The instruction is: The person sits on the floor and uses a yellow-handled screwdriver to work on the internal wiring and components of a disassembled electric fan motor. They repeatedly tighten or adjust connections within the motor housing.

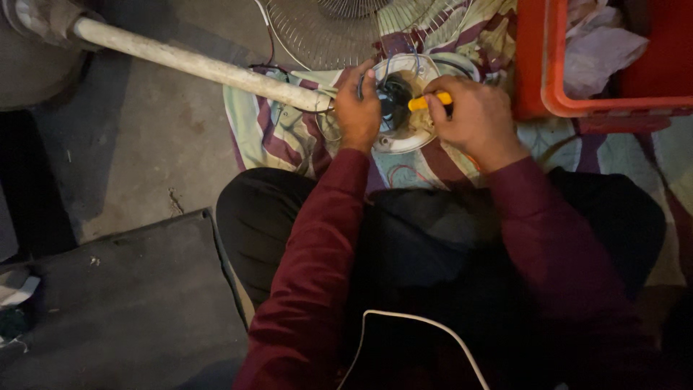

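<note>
1. The right hand (473,119) has its grip clamped around a tool with a yellow handle (429,101), most likely a screwdriver. Its tip points left into the dark middle of the fan motor housing (404,130).
2. The left hand (359,108) has its fingers closed over the left rim of the housing and holds it steady. I cannot tell how firmly it presses.
3. The housing is a round white shell. It lies on a striped cloth (267,133) on the floor, just in front of the person's crossed legs.
4. To do this step well, in my judgement, the tool must stay in line with the screw and the left hand must stop the shell from turning. The light is weak, so the tip is hard to see.
5. Thin wires (401,172) lie around the housing. They are close to both hands and could catch on the tool.
6. A white pole (195,63) goes from the housing up to the left, touching the left hand's side. A wire fan guard (325,29) lies just behind.
7. A red crate (570,101) stands near the right hand, so there is little room on this side. The bare floor (137,152) to the left is more open.
</note>
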